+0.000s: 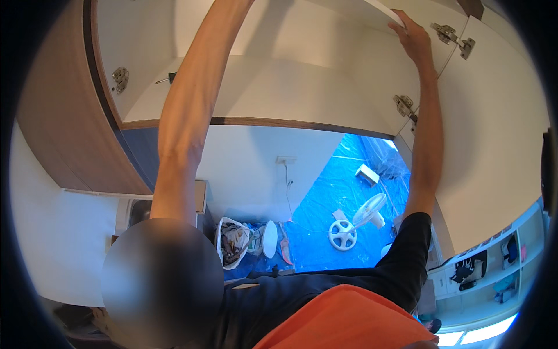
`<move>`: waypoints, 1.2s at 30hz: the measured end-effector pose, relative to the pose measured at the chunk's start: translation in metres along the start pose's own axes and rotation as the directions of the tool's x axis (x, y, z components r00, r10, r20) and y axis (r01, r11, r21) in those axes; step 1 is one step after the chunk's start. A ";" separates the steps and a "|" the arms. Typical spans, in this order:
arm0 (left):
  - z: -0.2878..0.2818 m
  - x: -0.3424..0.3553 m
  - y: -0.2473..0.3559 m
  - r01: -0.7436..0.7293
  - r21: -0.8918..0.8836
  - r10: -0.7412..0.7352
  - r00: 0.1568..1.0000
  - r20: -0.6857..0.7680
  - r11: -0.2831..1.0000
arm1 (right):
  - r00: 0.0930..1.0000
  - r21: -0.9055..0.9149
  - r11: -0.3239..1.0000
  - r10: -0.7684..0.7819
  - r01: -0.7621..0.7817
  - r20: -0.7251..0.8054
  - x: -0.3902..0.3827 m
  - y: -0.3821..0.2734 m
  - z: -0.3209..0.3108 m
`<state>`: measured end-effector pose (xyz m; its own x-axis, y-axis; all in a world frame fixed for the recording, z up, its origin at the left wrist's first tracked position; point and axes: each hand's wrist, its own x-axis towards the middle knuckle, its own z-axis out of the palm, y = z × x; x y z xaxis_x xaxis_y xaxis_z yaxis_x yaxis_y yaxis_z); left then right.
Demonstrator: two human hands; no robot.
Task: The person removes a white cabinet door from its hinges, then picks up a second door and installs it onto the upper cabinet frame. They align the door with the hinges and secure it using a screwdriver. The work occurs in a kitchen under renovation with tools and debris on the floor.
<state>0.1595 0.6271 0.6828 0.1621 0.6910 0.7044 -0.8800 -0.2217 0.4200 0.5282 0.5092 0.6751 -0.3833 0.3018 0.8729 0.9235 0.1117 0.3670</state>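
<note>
My right hand (415,38) reaches up inside an open white wall cabinet (290,81), its fingers curled over the front edge of a white shelf board (381,9). My left forearm (189,116) stretches up into the same cabinet, and its hand lies beyond the top edge of the picture. Partly hidden behind that forearm, a thin tool with a metal shaft and dark handle, like a screwdriver (163,81), rests on the cabinet bottom. Metal hinges (404,105) join the cabinet's right side to an open white door (494,128).
A bare hinge (120,80) sits on the left cabinet wall, beside a brown wood panel (64,116). Below, blue plastic sheeting (314,227) covers the floor, with a white fan (372,209) and a filled white bag (221,247). Open shelving (488,299) stands at lower right.
</note>
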 end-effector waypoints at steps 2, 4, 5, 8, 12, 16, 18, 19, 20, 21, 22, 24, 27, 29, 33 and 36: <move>0.004 -0.006 0.002 -0.067 0.041 0.067 0.998 0.005 0.997 | 0.983 -0.056 0.995 0.094 -0.087 0.159 0.004 0.002 -0.011; 0.008 -0.010 0.002 -0.002 -0.006 0.002 0.998 -0.060 1.000 | 0.955 -0.102 0.984 0.166 -0.145 0.245 0.005 0.001 -0.024; 0.008 -0.013 0.002 0.023 -0.030 -0.026 0.995 -0.094 0.999 | 0.967 -0.051 0.990 0.136 -0.128 0.215 0.005 -0.002 -0.028; 0.001 -0.021 -0.001 0.009 -0.088 -0.012 0.999 -0.035 0.996 | 0.978 0.034 0.994 0.100 -0.108 0.182 0.001 -0.012 -0.038; -0.003 -0.015 0.001 0.014 -0.062 -0.015 1.000 -0.013 0.998 | 0.978 0.006 0.997 0.080 -0.082 0.192 0.004 -0.014 -0.032; 0.007 -0.001 0.009 0.012 0.017 -0.011 0.999 -0.049 1.000 | 0.995 -0.124 0.989 -0.079 0.086 0.056 0.012 0.001 -0.003; 0.012 0.001 0.015 -0.049 0.119 0.043 0.998 0.055 0.992 | 0.997 -0.036 0.999 0.014 -0.011 0.076 0.013 0.011 0.004; 0.011 0.001 0.019 -0.006 0.069 0.006 1.000 0.002 0.998 | 0.989 -0.005 0.997 0.072 -0.072 0.126 0.010 0.015 0.005; 0.017 0.006 0.021 0.040 0.011 -0.039 0.999 -0.038 0.999 | 0.986 0.003 0.998 0.063 -0.064 0.152 0.010 0.019 0.002; 0.019 0.009 0.022 0.090 -0.054 -0.094 0.993 -0.069 0.994 | 0.992 0.016 0.999 0.039 -0.041 0.120 0.006 0.020 0.000; 0.020 0.010 0.022 0.075 -0.024 -0.077 0.992 -0.097 0.997 | 0.997 0.023 1.000 0.011 -0.013 0.079 0.007 0.019 -0.001; 0.023 0.014 0.027 0.090 0.051 -0.092 0.994 0.051 0.995 | 1.000 0.046 0.999 -0.024 0.024 0.006 0.006 0.010 -0.007; 0.031 0.023 0.030 0.030 0.163 -0.044 0.996 0.080 0.986 | 1.000 0.107 0.994 0.007 -0.007 -0.004 0.008 -0.012 -0.010; 0.037 0.029 0.029 -0.020 0.208 -0.008 0.991 0.135 0.978 | 0.994 0.124 0.987 0.104 -0.107 0.025 0.008 -0.025 -0.007; 0.036 0.027 0.034 0.009 0.131 -0.027 0.990 0.136 0.991 | 0.995 0.112 0.989 0.097 -0.100 0.028 0.010 -0.026 -0.014; 0.035 0.021 0.030 0.010 0.080 -0.009 1.000 -0.014 0.997 | 0.998 0.113 0.991 0.068 -0.068 0.005 0.011 -0.014 -0.015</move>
<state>0.1524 0.6107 0.7297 0.1639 0.7025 0.6926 -0.8396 -0.2692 0.4717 0.5111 0.4970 0.6841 -0.3196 0.3139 0.8940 0.9430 0.1976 0.2678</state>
